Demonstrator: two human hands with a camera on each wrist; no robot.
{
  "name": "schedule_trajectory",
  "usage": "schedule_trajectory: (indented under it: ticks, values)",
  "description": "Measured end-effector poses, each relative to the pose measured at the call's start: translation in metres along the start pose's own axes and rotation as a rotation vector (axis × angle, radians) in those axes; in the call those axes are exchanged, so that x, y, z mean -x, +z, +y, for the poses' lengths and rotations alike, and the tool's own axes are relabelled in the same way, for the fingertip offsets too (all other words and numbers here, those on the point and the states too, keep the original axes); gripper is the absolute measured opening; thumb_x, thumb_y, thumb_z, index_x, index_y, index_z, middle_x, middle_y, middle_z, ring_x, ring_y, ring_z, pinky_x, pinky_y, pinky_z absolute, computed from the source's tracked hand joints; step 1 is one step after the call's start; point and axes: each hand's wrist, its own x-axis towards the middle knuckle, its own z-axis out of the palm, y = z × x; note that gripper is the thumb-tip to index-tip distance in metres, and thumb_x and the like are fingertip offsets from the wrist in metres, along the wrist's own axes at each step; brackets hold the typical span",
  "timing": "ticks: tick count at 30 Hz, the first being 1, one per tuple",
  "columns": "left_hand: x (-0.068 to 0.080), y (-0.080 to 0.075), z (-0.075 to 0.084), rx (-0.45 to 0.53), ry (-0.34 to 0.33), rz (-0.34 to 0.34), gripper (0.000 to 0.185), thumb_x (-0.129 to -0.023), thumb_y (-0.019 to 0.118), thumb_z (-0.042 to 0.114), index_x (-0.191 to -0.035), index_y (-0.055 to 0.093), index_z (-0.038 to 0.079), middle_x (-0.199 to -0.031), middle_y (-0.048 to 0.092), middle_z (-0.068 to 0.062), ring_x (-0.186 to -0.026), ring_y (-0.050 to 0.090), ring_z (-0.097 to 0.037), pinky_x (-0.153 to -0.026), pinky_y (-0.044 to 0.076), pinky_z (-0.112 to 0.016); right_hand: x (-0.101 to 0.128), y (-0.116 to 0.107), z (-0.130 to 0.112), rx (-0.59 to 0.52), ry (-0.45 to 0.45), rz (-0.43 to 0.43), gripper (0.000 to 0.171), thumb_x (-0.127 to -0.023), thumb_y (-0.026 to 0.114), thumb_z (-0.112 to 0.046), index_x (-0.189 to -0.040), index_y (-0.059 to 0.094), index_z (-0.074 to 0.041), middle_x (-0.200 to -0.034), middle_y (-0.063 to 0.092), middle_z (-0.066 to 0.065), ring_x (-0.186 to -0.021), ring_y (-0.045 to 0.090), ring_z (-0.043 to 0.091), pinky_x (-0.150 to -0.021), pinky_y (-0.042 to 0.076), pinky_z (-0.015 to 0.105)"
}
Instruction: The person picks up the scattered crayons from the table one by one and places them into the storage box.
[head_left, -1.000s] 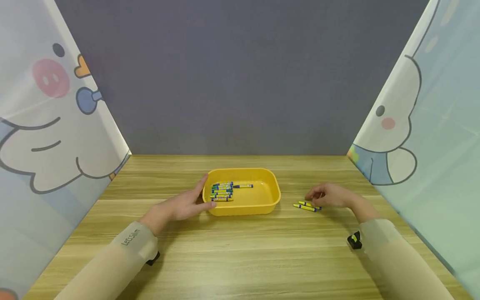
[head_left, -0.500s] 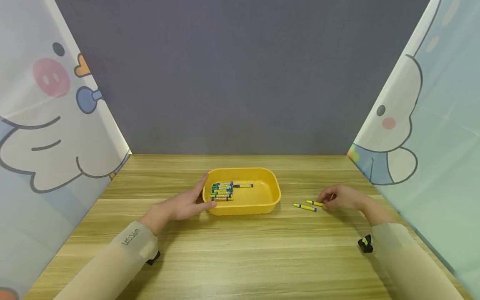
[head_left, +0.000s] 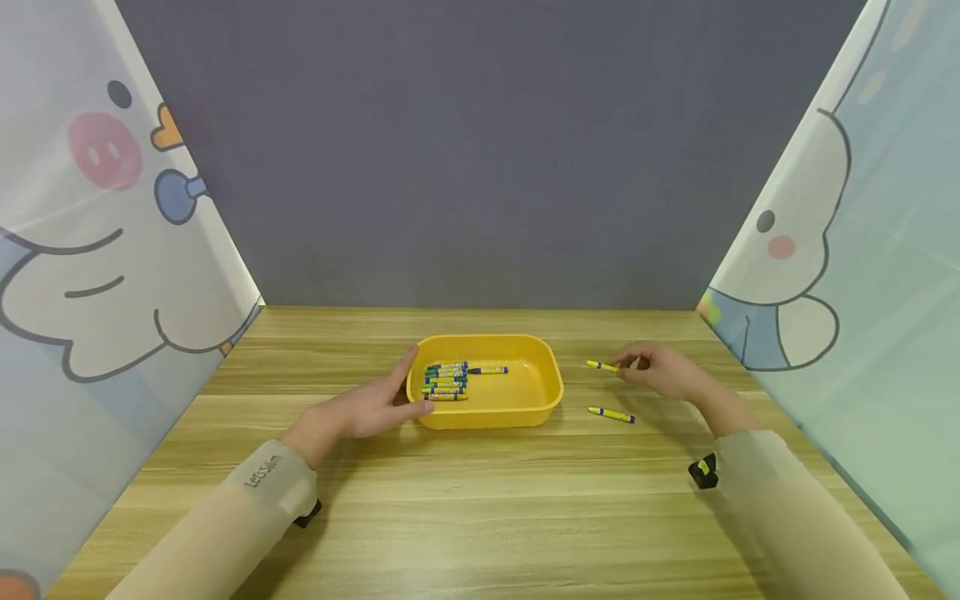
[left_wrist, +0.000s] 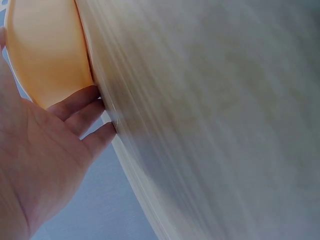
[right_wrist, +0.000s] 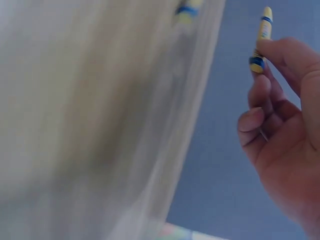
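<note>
In the head view, my left hand lies at the left end of a yellow plastic box. Its fingers touch the box's outer wall, and the thumb reaches over the near rim; the left wrist view shows the fingers against that wall, low by the tabletop. Several yellow-wrapped crayons lie in a stack at the box's left side, and one dark-tipped crayon lies apart from them. My right hand pinches a yellow crayon between thumb and fingers, lifted off the table. Below it, another yellow crayon lies on the wood.
The wooden table ends at a dark grey panel at the back. Cartoon-printed sheets stand on the left and right. The box wall rises between the right hand and the stacked crayons.
My right hand has picked up one of the two crayons on the table and moved it up and leftward, away from the other. The left hand and the box stay put.
</note>
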Motion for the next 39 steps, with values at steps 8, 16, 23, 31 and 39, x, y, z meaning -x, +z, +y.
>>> schedule_trajectory:
  ticks: [8, 16, 23, 31, 39]
  values:
    - [-0.001, 0.001, 0.000, 0.002, -0.006, -0.009, 0.112, -0.104, 0.053, 0.078, -0.175, -0.019, 0.029, -0.176, 0.037, -0.023, -0.159, 0.044, -0.041, -0.130, 0.035, -0.061, -0.039, 0.016, -0.048, -0.054, -0.067, 0.054, 0.026, -0.107, 0.072, -0.019, -0.130, 0.079, -0.010, -0.116, 0.074, 0.011, -0.081, 0.056, 0.019, -0.067, 0.049, 0.031]
    - [-0.003, 0.001, 0.001, 0.010, -0.004, -0.015, 0.112, -0.104, 0.053, 0.078, -0.175, -0.020, 0.031, -0.177, 0.034, -0.023, -0.160, 0.043, -0.042, -0.130, 0.034, -0.061, -0.073, 0.048, -0.097, -0.110, -0.156, 0.020, 0.023, -0.106, 0.072, -0.014, -0.126, 0.081, -0.010, -0.113, 0.072, 0.010, -0.080, 0.054, 0.019, -0.069, 0.047, 0.030]
    - [-0.003, 0.002, 0.003, 0.012, -0.009, -0.017, 0.114, -0.104, 0.054, 0.077, -0.176, -0.018, 0.026, -0.176, 0.037, -0.023, -0.159, 0.045, -0.039, -0.130, 0.035, -0.060, -0.096, 0.078, -0.120, -0.107, -0.195, -0.015, 0.022, -0.105, 0.073, -0.013, -0.124, 0.081, -0.010, -0.111, 0.071, 0.007, -0.087, 0.056, 0.016, -0.077, 0.049, 0.030]
    - [-0.003, 0.001, 0.006, 0.018, -0.011, -0.018, 0.115, -0.104, 0.055, 0.076, -0.177, -0.015, 0.020, -0.179, 0.030, -0.024, -0.161, 0.041, -0.042, -0.131, 0.033, -0.061, -0.106, 0.096, -0.122, -0.102, -0.166, -0.044, 0.022, -0.105, 0.071, -0.014, -0.124, 0.082, -0.012, -0.110, 0.070, 0.005, -0.093, 0.061, 0.016, -0.084, 0.053, 0.031]
    - [-0.002, 0.000, 0.001, 0.004, -0.005, -0.008, 0.115, -0.105, 0.054, 0.075, -0.177, -0.015, 0.018, -0.176, 0.034, -0.026, -0.159, 0.044, -0.043, -0.130, 0.035, -0.062, -0.111, 0.103, -0.123, 0.036, -0.145, -0.083, 0.021, -0.107, 0.070, -0.017, -0.124, 0.083, -0.022, -0.120, 0.073, 0.001, -0.096, 0.063, 0.015, -0.090, 0.055, 0.036]
